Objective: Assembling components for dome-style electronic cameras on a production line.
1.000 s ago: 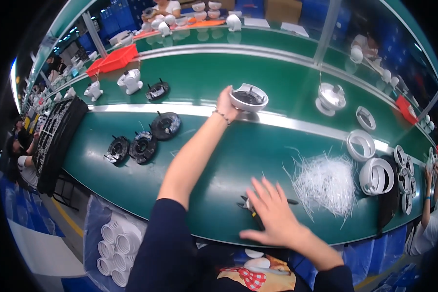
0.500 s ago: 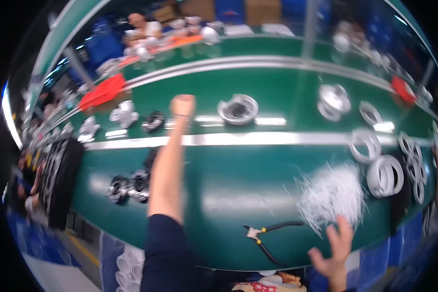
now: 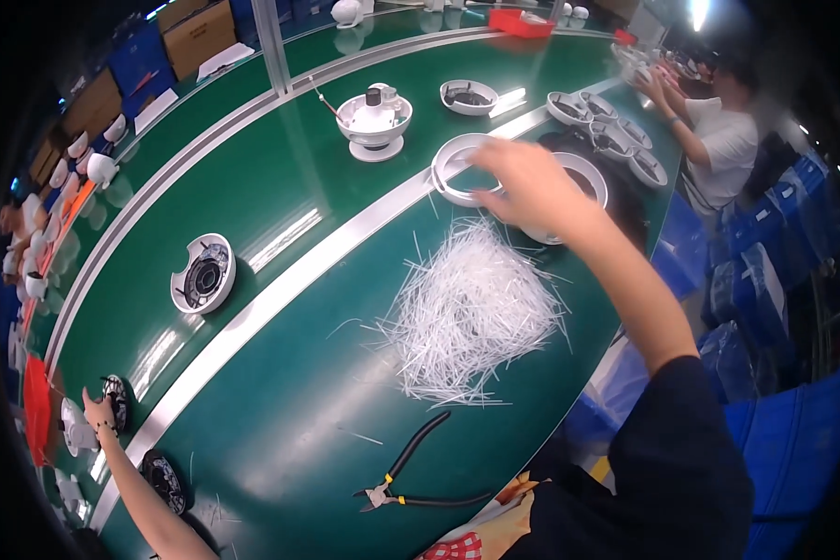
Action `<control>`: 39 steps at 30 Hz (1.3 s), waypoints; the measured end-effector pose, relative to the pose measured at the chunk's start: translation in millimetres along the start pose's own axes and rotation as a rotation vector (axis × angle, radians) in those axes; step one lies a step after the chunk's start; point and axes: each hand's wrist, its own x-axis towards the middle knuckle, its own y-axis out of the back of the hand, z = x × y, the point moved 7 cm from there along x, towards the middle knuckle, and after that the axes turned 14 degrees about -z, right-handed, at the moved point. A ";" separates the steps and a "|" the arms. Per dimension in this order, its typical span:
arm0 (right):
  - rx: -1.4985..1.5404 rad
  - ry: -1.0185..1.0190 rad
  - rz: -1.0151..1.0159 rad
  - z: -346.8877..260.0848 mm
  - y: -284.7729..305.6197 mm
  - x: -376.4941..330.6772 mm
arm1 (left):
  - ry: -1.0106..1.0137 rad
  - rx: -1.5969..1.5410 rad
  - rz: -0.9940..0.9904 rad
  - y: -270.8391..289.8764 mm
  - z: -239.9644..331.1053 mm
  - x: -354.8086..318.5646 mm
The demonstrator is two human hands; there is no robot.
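Observation:
My right hand, slightly blurred, is over the right side of a white ring, its thumb and fingers apart. Part of the ring is hidden behind it. At the far left, my left hand reaches to a black round part beside a white housing; its fingers look spread, and whether they touch the part is unclear. Below my right hand lies a heap of thin white plastic strips. Cutting pliers with black handles rest on the green table, jaws pointing left.
A white bowl-shaped shell with a black inside sits on the green belt. Farther along stand a white domed unit and another shell. More white rings lie at right, near a seated co-worker. Another black part lies near my left forearm.
The view has swung to the right. My right hand has moved from beside the strips up to the white ring. My left hand, a fist before, now shows spread fingers at the black part.

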 end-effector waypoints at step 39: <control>0.822 0.539 -0.122 -276.8 -66.7 12.1 | -0.129 -1.812 -0.042 5.0 176.9 -392.3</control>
